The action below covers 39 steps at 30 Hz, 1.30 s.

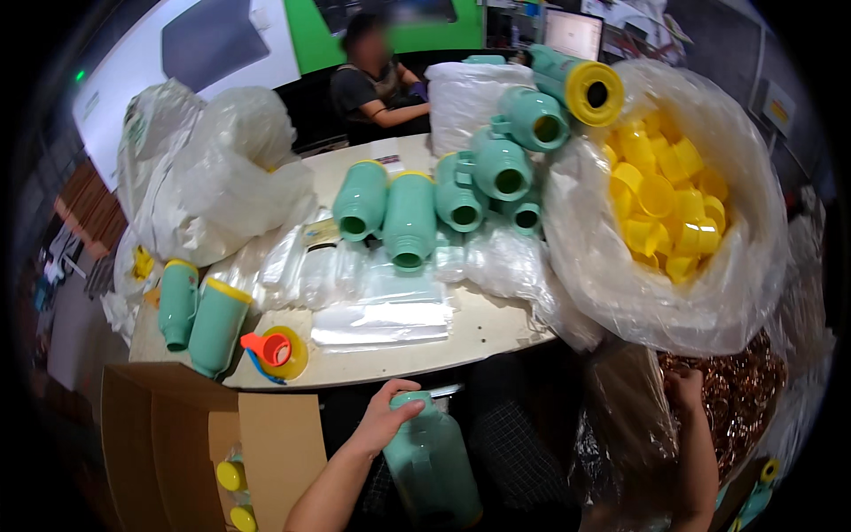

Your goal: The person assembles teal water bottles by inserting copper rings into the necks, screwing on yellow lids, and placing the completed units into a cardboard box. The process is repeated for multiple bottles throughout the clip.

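My left hand is wrapped round the neck of a green plastic flask body, which stands tilted in my lap below the table edge. At the lower right, my right hand reaches into a clear bag of shiny copper-brown small parts. Its fingers are curled; what they hold, if anything, cannot be made out. Several similar green flask bodies lie across the table with open mouths toward me, some piled up at the right. Two more flask bodies lean at the table's left front.
A big plastic bag of yellow cups fills the right side. Clear plastic sleeves lie mid-table, near an orange scoop. Stuffed bags stand left. An open carton holds yellow-topped items. Across the table sits another person.
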Motion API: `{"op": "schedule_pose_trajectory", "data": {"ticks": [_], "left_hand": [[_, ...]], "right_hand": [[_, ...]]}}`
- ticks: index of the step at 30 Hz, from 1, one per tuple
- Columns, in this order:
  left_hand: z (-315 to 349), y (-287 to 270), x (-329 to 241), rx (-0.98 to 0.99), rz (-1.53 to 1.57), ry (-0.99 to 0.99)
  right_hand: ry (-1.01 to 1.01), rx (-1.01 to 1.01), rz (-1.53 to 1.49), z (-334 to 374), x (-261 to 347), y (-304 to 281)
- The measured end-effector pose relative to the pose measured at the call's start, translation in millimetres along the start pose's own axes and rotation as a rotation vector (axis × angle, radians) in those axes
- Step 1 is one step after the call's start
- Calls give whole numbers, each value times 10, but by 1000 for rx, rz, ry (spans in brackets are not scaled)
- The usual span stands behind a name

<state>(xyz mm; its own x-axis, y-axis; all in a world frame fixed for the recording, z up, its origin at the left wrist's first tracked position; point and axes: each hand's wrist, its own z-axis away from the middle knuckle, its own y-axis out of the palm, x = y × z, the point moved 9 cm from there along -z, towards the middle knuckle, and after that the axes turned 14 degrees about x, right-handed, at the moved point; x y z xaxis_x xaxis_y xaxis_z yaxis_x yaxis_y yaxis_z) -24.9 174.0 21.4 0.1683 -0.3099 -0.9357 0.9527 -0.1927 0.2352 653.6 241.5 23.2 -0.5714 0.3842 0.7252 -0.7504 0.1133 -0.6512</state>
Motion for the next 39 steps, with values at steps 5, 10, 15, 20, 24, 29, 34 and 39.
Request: {"op": "schedule_pose_trajectory", "data": {"ticks": [5,10,15,20,24,29,34,39], "left_hand": [[57,-209,233,-39,132,-19],[45,-143,193,-33,0,24],[28,-216,161,-34,-33,31],[-68,-122,315,-9,-45,59],[-145,85,284,133,-95,124],[85,196,-39,80,89,309],[328,71,-155,-11,-94,360],[483,95,30,-205,-13,248]], "right_hand": [[-134,-163,581,640,671,-671],[-169,-116,40,653,393,-1160],[-323,-116,176,773,653,-1091],[-338,-35,278,1505,1542,-319],[-369,191,-339,1541,2552,1281],[-477,847,-615,1719,3302,3384],[-360,1008,-610,1959,3228,4032],[-317,1012,-775,2145,2985,3954]]}}
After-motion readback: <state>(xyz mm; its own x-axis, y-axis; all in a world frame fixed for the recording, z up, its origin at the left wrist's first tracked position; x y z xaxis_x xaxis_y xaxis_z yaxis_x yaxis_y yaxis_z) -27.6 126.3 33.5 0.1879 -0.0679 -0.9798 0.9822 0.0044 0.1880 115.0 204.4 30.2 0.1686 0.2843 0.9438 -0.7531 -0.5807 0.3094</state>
